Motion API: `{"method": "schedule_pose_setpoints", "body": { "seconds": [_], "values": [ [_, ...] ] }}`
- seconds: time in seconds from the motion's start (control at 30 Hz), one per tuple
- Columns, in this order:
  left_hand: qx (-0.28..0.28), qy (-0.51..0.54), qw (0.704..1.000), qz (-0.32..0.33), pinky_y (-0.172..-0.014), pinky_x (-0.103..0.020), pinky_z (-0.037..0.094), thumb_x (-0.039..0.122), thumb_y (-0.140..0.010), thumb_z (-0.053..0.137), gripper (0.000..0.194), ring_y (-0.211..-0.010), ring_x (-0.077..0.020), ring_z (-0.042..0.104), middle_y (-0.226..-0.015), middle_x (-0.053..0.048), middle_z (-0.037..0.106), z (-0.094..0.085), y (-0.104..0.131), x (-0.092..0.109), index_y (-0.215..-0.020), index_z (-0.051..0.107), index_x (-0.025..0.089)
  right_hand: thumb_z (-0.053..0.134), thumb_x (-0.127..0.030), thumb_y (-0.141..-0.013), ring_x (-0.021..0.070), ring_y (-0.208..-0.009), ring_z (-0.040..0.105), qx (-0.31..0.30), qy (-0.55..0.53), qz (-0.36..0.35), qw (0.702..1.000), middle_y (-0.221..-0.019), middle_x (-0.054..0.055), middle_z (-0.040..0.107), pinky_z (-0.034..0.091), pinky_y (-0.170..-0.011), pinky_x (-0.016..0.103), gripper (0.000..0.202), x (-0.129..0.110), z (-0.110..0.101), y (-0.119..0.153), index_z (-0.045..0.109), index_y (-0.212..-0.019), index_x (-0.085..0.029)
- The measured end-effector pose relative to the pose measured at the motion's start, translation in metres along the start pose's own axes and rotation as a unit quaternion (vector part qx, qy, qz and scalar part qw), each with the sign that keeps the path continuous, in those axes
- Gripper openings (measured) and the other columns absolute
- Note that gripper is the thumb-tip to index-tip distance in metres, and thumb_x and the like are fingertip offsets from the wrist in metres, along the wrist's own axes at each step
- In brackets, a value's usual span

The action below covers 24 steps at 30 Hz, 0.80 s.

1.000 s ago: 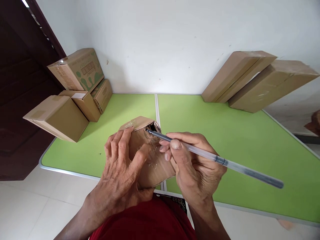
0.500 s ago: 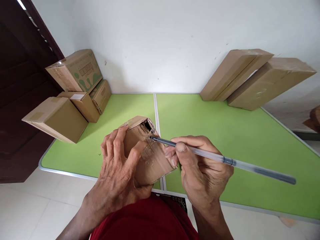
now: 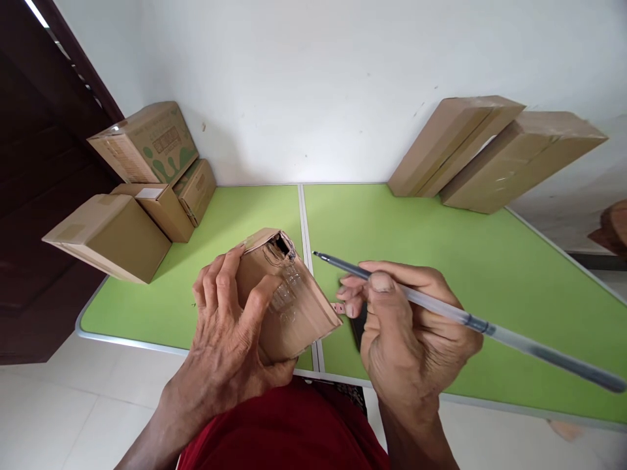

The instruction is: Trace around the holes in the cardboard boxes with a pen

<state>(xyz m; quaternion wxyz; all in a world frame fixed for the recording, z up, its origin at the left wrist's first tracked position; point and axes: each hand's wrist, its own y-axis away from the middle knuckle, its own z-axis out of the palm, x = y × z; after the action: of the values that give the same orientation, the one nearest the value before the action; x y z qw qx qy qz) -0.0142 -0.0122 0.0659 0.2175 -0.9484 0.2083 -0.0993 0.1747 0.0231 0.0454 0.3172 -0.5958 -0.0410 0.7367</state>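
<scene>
My left hand (image 3: pixel 235 307) grips a small brown cardboard box (image 3: pixel 298 320) from its left side, fingers over the far edge and thumb side near the front. The box is tilted, with clear tape on its face. At its far corner is a ragged dark hole (image 3: pixel 281 245) with dark scribbled lines around it. In my right hand (image 3: pixel 411 326) a pen (image 3: pixel 435 301) with a clear barrel and dark tip is pinched between thumb and fingers. The pen's tip is apart from the box, to the right of the hole. A dark object (image 3: pixel 359 326), partly hidden, lies behind my right hand.
The green folding table (image 3: pixel 353 222) has a pale seam down its middle. Several cardboard boxes (image 3: pixel 127 235) are stacked at the left, and two long boxes (image 3: pixel 519 163) lean at the back right against the white wall (image 3: pixel 304 85). A dark door (image 3: pixel 39 196) stands at far left.
My right hand has drawn the pen away from the box, rightward and toward me, so its tip left the area by the hole. My left hand still holds the box in nearly the same place.
</scene>
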Motion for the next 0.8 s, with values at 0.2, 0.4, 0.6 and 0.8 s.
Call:
{"method": "schedule_pose_setpoints", "body": {
  "seconds": [0.2,0.4,0.6,0.8],
  "values": [
    [0.001,0.013,1.000,-0.020,-0.117,-0.075,0.036,0.040,-0.070,0.087,0.092,-0.153,-0.0573,0.034,-0.163,-0.031,0.029,0.000,0.002,-0.008,-0.149,0.043,0.021,0.073,-0.035,-0.106,0.0154,-0.069,0.072,-0.013,0.062,-0.012,0.998,-0.091,0.001,0.078,0.059,-0.057,0.028,0.019,0.023,-0.006,-0.011,0.079,-0.121,-0.025],
    [0.018,0.009,1.000,-0.024,-0.114,-0.074,0.039,0.046,-0.075,0.086,0.094,-0.150,-0.0563,0.038,-0.161,-0.032,0.032,-0.002,0.005,-0.034,-0.152,0.040,0.020,0.049,-0.007,-0.107,0.0276,-0.105,0.073,-0.249,0.422,-0.112,0.865,-0.116,0.016,0.074,0.062,-0.083,0.039,0.037,0.076,-0.017,-0.030,0.074,-0.133,-0.014],
    [0.039,0.007,0.999,-0.023,-0.111,-0.075,0.041,0.044,-0.074,0.085,0.091,-0.146,-0.0597,0.041,-0.158,-0.035,0.035,-0.004,0.006,-0.039,-0.149,0.042,0.016,0.052,0.005,-0.098,0.0356,-0.125,0.065,-0.427,0.610,-0.046,0.666,-0.133,0.021,0.074,0.057,-0.095,0.041,0.042,0.113,0.001,-0.030,0.075,-0.128,-0.014],
    [0.053,0.013,0.998,-0.010,-0.105,-0.078,0.042,0.042,-0.076,0.081,0.084,-0.143,-0.0652,0.043,-0.156,-0.039,0.037,-0.003,0.000,-0.032,-0.146,0.046,0.012,0.052,-0.002,-0.105,0.0352,-0.132,0.062,-0.451,0.641,-0.026,0.620,-0.137,0.021,0.073,0.056,-0.098,0.041,0.034,0.134,0.005,-0.024,0.074,-0.128,-0.015]
  ]
}}
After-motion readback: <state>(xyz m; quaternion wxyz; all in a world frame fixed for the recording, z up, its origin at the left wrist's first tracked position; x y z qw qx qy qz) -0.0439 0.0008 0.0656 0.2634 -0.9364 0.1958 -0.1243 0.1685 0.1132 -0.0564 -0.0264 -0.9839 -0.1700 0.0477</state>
